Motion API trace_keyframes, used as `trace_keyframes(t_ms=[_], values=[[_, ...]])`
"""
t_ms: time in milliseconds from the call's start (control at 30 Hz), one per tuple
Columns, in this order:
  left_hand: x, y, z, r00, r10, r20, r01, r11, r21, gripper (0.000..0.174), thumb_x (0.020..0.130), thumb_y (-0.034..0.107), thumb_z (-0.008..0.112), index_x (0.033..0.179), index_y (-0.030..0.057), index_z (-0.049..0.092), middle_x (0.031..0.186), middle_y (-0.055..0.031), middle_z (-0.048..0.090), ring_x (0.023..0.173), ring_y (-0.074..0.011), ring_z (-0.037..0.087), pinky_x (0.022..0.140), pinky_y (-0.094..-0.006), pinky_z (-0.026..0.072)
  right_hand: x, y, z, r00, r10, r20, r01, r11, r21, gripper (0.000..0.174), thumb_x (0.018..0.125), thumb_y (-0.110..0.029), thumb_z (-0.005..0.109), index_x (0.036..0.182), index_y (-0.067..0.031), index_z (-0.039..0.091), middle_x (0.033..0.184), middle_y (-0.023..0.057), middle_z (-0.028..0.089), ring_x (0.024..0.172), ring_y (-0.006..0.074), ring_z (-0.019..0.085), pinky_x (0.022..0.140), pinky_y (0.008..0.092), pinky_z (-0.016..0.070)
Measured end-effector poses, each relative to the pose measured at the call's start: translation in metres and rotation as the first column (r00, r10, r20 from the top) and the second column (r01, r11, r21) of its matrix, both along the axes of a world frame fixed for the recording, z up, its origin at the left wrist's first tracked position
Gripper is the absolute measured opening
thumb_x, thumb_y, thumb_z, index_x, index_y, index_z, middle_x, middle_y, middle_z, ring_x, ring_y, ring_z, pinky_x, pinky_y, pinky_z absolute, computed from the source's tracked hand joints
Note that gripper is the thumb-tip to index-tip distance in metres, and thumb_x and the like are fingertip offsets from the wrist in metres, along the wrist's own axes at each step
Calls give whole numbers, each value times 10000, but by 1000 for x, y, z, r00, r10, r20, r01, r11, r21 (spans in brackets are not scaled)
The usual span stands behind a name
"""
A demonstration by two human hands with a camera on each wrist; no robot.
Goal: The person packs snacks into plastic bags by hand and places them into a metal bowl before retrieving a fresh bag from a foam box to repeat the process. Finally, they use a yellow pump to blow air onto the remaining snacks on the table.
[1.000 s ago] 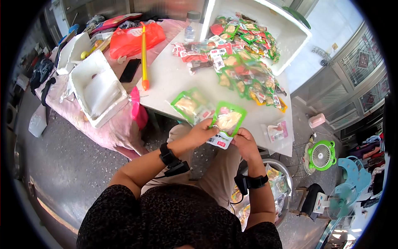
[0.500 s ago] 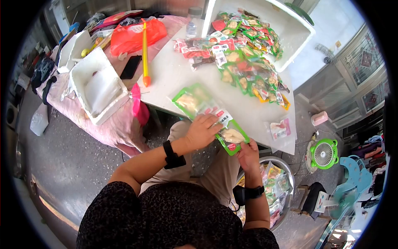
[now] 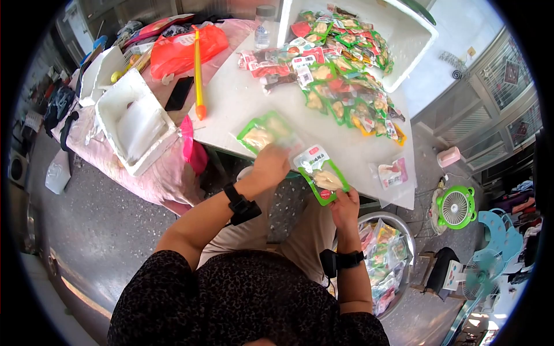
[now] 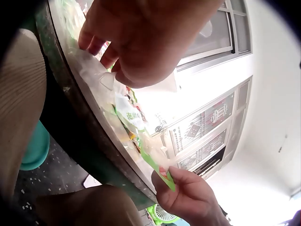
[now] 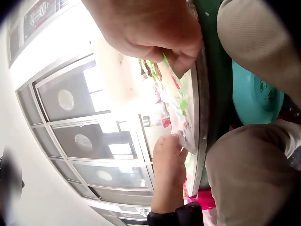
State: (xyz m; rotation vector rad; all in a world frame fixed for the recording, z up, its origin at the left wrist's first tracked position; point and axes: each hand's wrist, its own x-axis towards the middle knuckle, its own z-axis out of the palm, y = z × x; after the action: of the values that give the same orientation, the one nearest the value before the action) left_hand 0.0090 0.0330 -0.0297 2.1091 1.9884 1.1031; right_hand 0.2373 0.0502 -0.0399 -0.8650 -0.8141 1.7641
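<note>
My right hand [image 3: 345, 209] pinches the lower right corner of a green-edged food pouch [image 3: 328, 180] with a clear window over pale food and a white printed end. In the left wrist view the pouch's green edge [image 4: 149, 162] runs up from the right thumb and fingers. To its left, my left hand [image 3: 271, 164] is over the table's front edge beside other green-edged pouches [image 3: 258, 136] lying flat. The left fingers [image 4: 96, 46] are loosely bent and come down onto clear plastic [image 4: 91, 70] in the left wrist view.
A heap of packed snacks [image 3: 340, 95] spills from a tipped white foam box [image 3: 412, 63] across the table [image 3: 231, 109]. One pouch [image 3: 392, 174] lies at the right edge. A metal basin [image 3: 410, 242] of packets stands below. Left are another foam box [image 3: 164, 141] and a phone [image 3: 180, 93].
My left hand has let go of the pouch and moved left toward the flat pouches. The pouch was turned printed end up; the right hand still holds its lower corner.
</note>
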Motion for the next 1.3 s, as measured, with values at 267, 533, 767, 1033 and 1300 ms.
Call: trace_keyframes(t_ms=[267,533,767,1033,1300], values=[[0,-3,0,995,-48,83,43,998,56,57,672,29,485,694,1,441,742,-164,491,761,-338,473,669,-402,397,-25,14,10,989,126,79,-121,991,-63,208,796,-12,412,1000,6,451,955,123,543,799,205,571,656,330,498],[4,-13,9,991,-50,-121,55,998,43,134,666,64,513,789,12,495,897,-134,527,927,-347,467,790,-406,379,-69,34,11,979,193,-62,-197,978,-70,177,816,-15,414,989,9,441,974,155,530,868,251,554,694,355,490],[3,-20,9,981,-78,-176,107,980,167,96,687,95,540,755,33,512,929,-102,523,964,-307,466,814,-395,366,-93,46,7,910,325,258,-295,944,-149,78,783,-60,482,860,-47,478,685,61,546,556,120,530,426,222,392],[3,-24,8,981,-88,-173,132,955,265,134,614,56,542,740,25,509,915,-109,515,953,-296,471,810,-396,370,-106,42,0,978,207,40,-196,961,-194,98,757,-22,500,850,-35,474,727,69,544,614,155,541,511,268,451],[-3,-34,4,968,-145,-207,183,966,180,250,596,101,583,829,39,516,1030,-121,465,1012,-291,425,845,-409,349,-97,40,2,968,182,174,-152,973,-176,146,753,-17,500,893,-21,460,810,95,541,703,185,556,600,293,464]])
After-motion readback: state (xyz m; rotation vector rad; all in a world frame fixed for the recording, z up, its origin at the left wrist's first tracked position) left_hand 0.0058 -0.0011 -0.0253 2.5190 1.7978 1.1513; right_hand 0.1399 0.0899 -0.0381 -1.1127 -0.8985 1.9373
